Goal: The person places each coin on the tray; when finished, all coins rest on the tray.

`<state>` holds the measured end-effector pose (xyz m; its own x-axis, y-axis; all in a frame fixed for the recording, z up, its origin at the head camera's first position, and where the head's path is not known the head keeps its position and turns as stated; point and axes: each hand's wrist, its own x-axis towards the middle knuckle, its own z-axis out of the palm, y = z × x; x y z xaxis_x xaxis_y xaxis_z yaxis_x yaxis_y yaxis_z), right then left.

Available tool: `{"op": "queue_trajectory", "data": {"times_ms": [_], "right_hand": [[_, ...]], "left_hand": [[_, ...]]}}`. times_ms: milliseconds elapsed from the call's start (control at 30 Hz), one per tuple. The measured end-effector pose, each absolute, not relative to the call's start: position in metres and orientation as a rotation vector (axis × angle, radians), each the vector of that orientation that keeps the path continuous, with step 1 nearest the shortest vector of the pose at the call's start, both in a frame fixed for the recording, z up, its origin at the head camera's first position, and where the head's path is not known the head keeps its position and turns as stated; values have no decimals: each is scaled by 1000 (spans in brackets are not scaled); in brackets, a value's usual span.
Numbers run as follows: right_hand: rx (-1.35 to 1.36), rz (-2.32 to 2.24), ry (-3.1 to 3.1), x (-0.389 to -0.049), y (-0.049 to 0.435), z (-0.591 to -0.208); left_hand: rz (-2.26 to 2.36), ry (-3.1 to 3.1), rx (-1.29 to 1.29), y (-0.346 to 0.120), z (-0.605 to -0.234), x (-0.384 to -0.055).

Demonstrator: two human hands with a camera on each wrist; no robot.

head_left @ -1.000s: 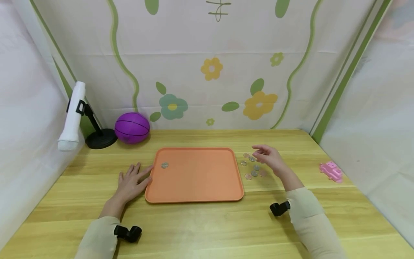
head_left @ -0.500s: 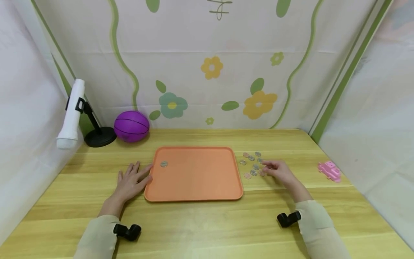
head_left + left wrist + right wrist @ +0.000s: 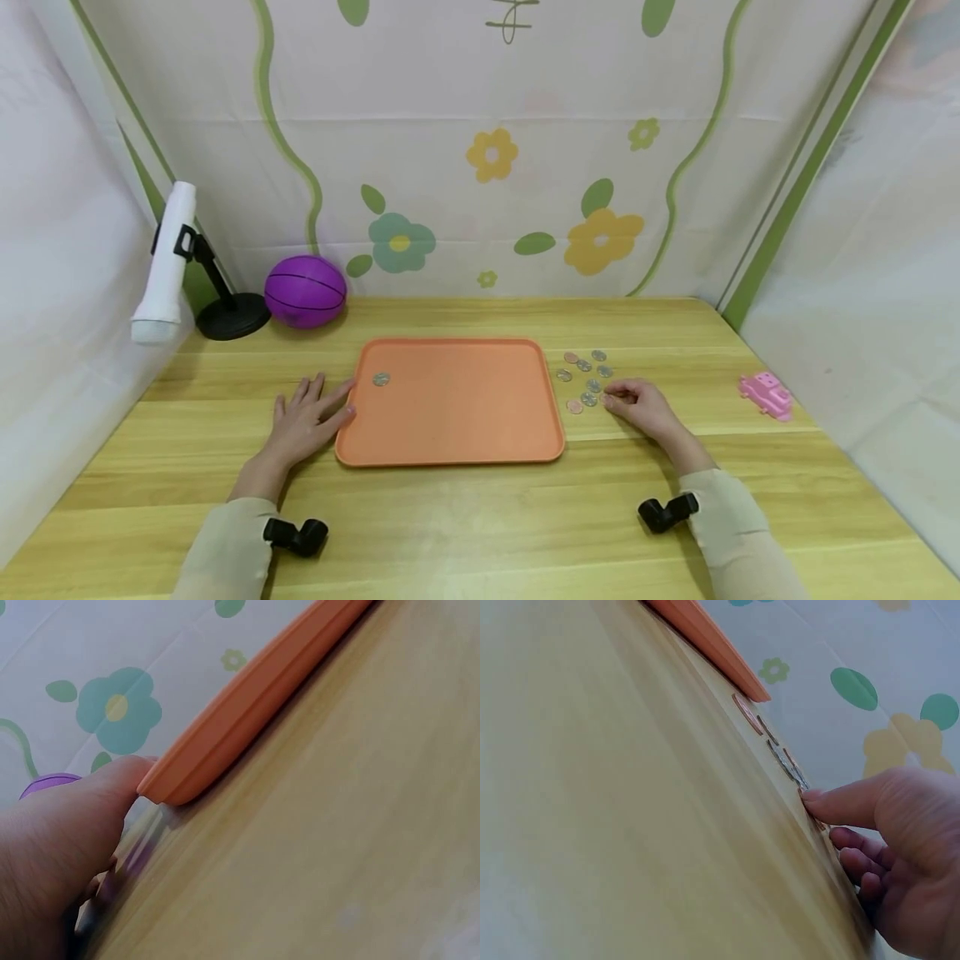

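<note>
My left hand [image 3: 300, 427] lies on the table with its fingers spread, thumb and index finger touching the left rim of an orange tray [image 3: 457, 408]. One silver coin [image 3: 381, 379] rests in that tray near its left side. To the right of the tray, several silver and copper coins lie loose on the wood. Among them, a copper coin [image 3: 604, 400] sits at the fingertips of my right hand [image 3: 643, 408], thumb and index finger pinching at its edge. In the right wrist view, the thumb covers part of this copper coin [image 3: 810, 808], and the other fingers are curled.
A purple ball [image 3: 305, 292] and a white microphone [image 3: 167, 267] on a black stand [image 3: 232, 317] are at the back left. A pink toy car [image 3: 767, 396] lies near the table's right edge. Behind the table hangs a flowered cloth [image 3: 435, 167].
My right hand has moved from above the back of the coin group toward its front right, coming down to the copper coin. My left hand stays at the tray.
</note>
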<state>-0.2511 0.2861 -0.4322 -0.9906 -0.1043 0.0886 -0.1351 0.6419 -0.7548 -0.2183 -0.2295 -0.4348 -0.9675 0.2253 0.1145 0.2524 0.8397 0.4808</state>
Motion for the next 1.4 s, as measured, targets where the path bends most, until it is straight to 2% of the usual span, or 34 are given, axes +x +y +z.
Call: {"op": "queue_trajectory", "data": {"times_ms": [467,1000,1400], "right_hand": [[273,1203,-2851,-254,281,-430],[318,1297,-2805,-252,284,-427],[173,1831,-2736,-253,277,-404]], "left_hand": [[-814,-2961,-380,-232,-434,-218],[-843,-2959,-383,-230,-433,-216],[-833,-2954,-381,-230,-434,-217]]}}
